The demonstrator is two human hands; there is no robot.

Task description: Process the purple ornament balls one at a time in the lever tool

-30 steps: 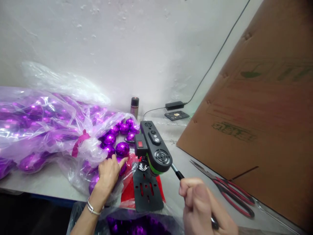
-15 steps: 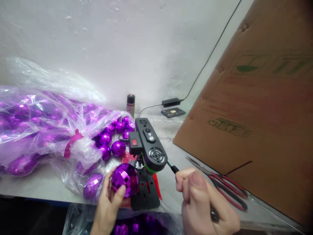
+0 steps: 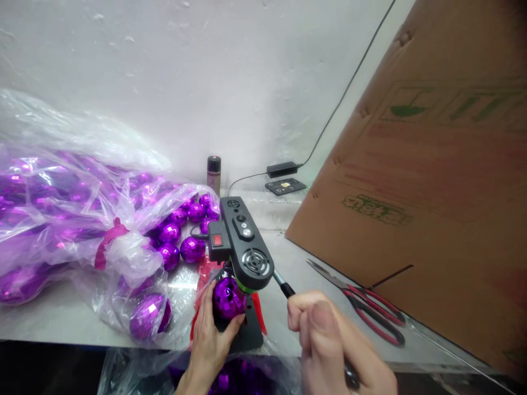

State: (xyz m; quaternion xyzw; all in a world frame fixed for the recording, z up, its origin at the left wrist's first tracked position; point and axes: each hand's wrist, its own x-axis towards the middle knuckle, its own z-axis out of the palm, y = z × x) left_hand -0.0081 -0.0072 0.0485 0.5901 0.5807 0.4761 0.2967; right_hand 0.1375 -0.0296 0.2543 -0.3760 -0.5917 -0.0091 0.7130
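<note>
My left hand grips a purple faceted ball and holds it on the black base plate, right under the head of a small black machine with a red switch. My right hand is closed in a fist round the machine's black-and-metal lever handle. More purple balls spill from a clear plastic bag on the left; one ball lies in plastic near the table's front edge.
Red-handled scissors lie right of my right hand. A large cardboard sheet leans along the right. At the back stand a small dark can, a power adapter with cable and a flat black device. Another bag of balls sits below the table edge.
My left hand picked a purple ball from the pile, brought it toward me, then set it under the machine's head. The right hand stayed on the lever.
</note>
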